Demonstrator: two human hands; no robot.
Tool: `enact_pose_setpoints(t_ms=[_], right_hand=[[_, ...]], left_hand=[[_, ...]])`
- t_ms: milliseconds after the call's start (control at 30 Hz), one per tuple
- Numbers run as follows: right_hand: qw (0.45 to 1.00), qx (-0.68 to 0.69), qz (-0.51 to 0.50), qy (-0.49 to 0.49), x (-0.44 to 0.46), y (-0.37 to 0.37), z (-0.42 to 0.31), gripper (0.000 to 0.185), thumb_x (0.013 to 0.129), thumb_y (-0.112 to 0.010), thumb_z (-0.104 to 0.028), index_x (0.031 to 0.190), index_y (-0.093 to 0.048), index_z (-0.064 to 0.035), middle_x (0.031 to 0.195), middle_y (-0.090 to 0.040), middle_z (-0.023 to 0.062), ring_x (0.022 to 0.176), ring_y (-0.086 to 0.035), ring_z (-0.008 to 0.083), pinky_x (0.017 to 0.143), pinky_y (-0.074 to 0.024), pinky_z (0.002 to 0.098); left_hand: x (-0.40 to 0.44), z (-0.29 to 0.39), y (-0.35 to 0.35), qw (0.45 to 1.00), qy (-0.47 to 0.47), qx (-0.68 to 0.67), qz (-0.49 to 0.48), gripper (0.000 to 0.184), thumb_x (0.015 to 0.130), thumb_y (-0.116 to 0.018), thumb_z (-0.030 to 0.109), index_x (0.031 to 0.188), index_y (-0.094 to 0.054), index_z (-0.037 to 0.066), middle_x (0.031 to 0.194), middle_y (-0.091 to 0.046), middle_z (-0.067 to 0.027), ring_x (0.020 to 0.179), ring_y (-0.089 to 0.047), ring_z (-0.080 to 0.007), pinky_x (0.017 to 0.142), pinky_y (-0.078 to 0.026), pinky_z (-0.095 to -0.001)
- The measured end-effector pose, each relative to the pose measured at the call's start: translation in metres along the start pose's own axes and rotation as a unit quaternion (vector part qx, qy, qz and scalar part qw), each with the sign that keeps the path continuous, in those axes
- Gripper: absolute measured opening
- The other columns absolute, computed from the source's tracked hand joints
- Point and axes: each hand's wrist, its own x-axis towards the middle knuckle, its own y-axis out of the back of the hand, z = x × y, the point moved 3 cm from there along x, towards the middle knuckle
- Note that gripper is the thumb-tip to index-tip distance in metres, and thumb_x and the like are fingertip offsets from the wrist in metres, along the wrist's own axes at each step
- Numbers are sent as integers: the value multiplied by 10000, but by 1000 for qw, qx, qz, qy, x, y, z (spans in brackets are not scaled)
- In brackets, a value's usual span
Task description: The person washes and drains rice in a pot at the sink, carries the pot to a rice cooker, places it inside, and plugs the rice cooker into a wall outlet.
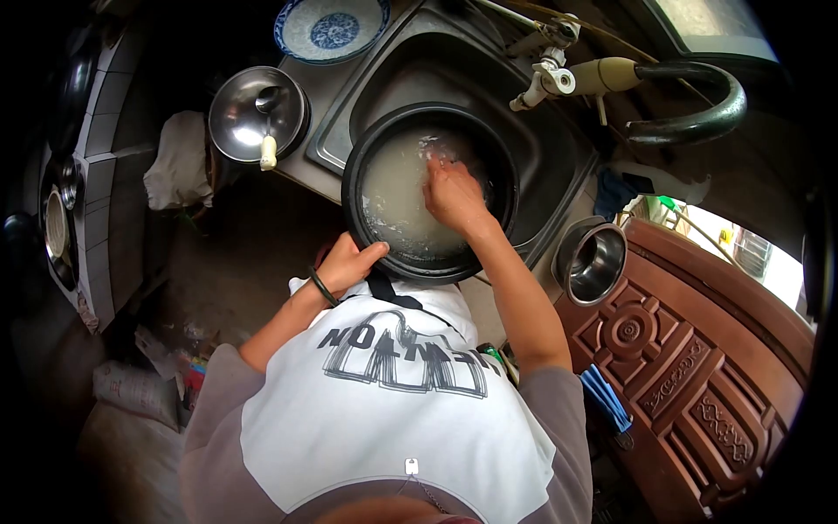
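Note:
A round dark pot (355,188) with cloudy whitish water (397,188) rests over the near edge of the sink (419,57). My left hand (349,262) grips the pot's rim at the lower left, thumb on top. Over the middle right of the pot, my right hand (454,194) dips its fingertips into the water. Those fingertips are partly hidden by the cloudy liquid, and whether they hold anything cannot be made out.
Left of the sink are stacked metal bowls (234,113) with a ladle (268,144) and a blue-and-white bowl (301,31). A faucet (550,79) stands behind the sink. At right are a steel bowl (602,262) and a carved brown door (690,349).

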Motion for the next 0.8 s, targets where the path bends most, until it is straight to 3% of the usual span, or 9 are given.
enact_pose_setpoints(t_ms=[167, 267, 300, 400, 500, 600, 633, 733, 800], right_hand=[[987, -73, 18, 141, -33, -14, -38, 469, 873, -523, -155, 1331, -480, -63, 1084, -636, 197, 1115, -542, 380, 980, -386, 520], [978, -76, -85, 176, -60, -8, -45, 422, 867, -523, -148, 1286, -548, -114, 1064, -655, 157, 1132, -544, 354, 994, -366, 524], [972, -93, -118, 178, -69, -6, -47, 421, 833, -534, -126, 1250, -585, -131, 1042, -668, 126, 1134, -553, 317, 1004, -370, 485], [945, -73, -295, 126, -75, 5, -51, 474, 794, -530, -81, 1264, -573, -127, 1105, -654, 131, 1133, -561, 302, 1005, -381, 447], [970, 12, -194, 145, -70, -18, -40, 513, 763, -523, -29, 1268, -563, -110, 1172, -625, 148, 1120, -565, 317, 987, -415, 412], [981, 51, -169, 77, -51, -18, -34, 504, 763, -548, -50, 1264, -568, -107, 1202, -610, 138, 1116, -571, 321, 937, -460, 395], [989, 52, -112, 78, -48, -18, -32, 523, 765, -544, -36, 1285, -537, -99, 1213, -595, 148, 1117, -564, 334, 931, -464, 408], [993, 39, -111, 10, -38, 10, -27, 552, 768, -535, 8, 1311, -490, -83, 1254, -573, 164, 1155, -537, 344, 926, -467, 419], [997, 5, -70, -13, -35, 28, -25, 504, 829, -532, -43, 1327, -474, -95, 1215, -594, 137, 1096, -574, 341, 859, -501, 424]], left_hand=[[1, -7, 5, 1000, -6, -1, -4, 74, 883, -592, 107, 938, -597, 57, 685, -519, 61, 493, -385, -19, 421, -275, -207], [0, -5, 6, 1000, -4, -7, 6, 63, 879, -596, 106, 916, -607, 55, 675, -527, 59, 486, -389, -23, 420, -282, -210], [-1, -5, 6, 1000, -14, -9, 1, 67, 879, -597, 107, 920, -608, 55, 679, -531, 58, 486, -390, -23, 419, -281, -211], [-1, -4, 5, 999, -34, -9, -10, 78, 880, -598, 109, 933, -611, 53, 686, -537, 56, 487, -391, -23, 420, -279, -212], [-2, -1, 3, 999, -39, -5, -7, 89, 882, -596, 112, 946, -608, 52, 681, -534, 57, 495, -394, -21, 423, -278, -212], [-4, 2, 1, 999, -43, -16, -3, 101, 883, -597, 119, 956, -606, 50, 677, -534, 56, 503, -399, -21, 427, -278, -212], [-4, 3, 1, 999, -38, -16, -2, 105, 882, -598, 122, 958, -606, 50, 676, -534, 56, 504, -401, -21, 427, -278, -212], [-2, -1, 2, 999, -35, -4, -3, 119, 880, -603, 132, 968, -602, 51, 676, -532, 56, 504, -397, -21, 427, -275, -213], [-1, -2, 5, 999, -42, 3, -4, 124, 879, -605, 135, 971, -598, 53, 675, -527, 57, 500, -390, -22, 425, -272, -215]])
